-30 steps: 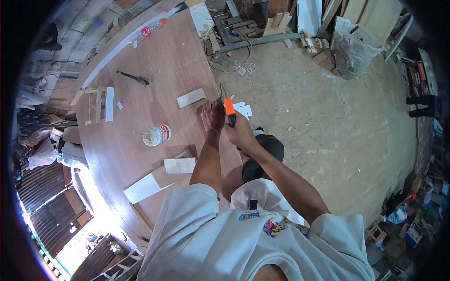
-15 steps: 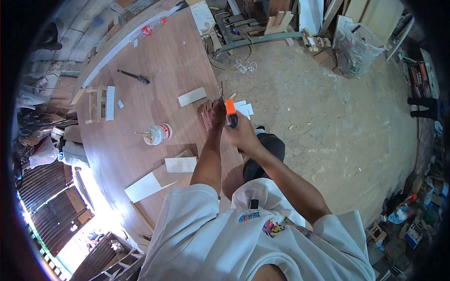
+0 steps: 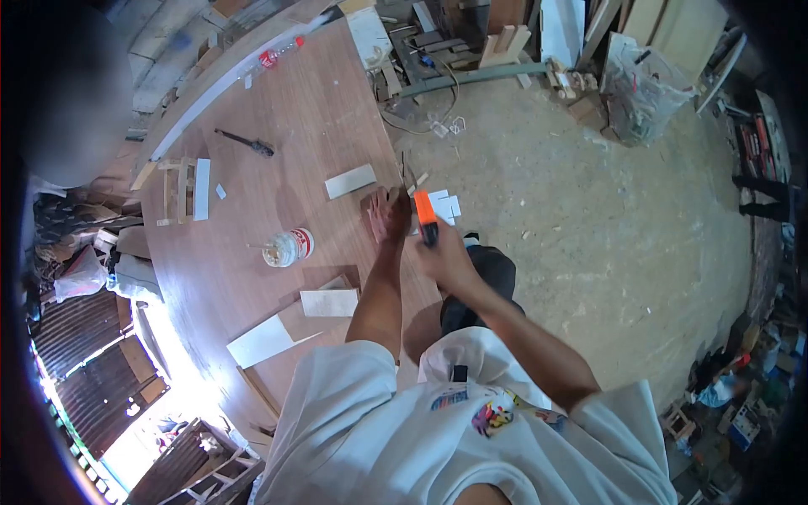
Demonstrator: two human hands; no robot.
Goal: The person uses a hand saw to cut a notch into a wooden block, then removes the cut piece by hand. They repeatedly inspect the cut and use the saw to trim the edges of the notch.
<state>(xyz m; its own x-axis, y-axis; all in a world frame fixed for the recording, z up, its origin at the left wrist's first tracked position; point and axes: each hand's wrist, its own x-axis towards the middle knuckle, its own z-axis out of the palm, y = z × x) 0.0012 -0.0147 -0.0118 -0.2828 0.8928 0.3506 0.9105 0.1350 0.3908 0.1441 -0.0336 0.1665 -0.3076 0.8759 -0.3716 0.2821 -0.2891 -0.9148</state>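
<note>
My right hand (image 3: pixel 442 254) is wrapped around the orange and black handle of a hand saw (image 3: pixel 423 209). The saw's thin blade shows nearly edge-on, pointing away from me just past the table edge. Beside it, my left hand (image 3: pixel 389 215) presses down at the edge of the wooden table (image 3: pixel 316 109), fingers bent. Whatever lies beneath that palm is mostly hidden. A pale wood block (image 3: pixel 350 181) rests just beyond my left hand. Closer to my body lie another pale block (image 3: pixel 329 303) and a white angled board (image 3: pixel 263 343).
On the table stand an open jar (image 3: pixel 289 247) with a stick in it and a small wooden frame (image 3: pixel 178 192). A dark tool (image 3: pixel 244 141) and a plastic bottle (image 3: pixel 280 52) lie farther off. White pieces (image 3: pixel 443 206) and scraps are on the floor; a clear bag (image 3: pixel 648 93) stands beyond.
The saw handle has shifted slightly toward me with my right hand, and more of the blade shows. My left hand stays at the table edge. A blurred dark shape now covers the upper left.
</note>
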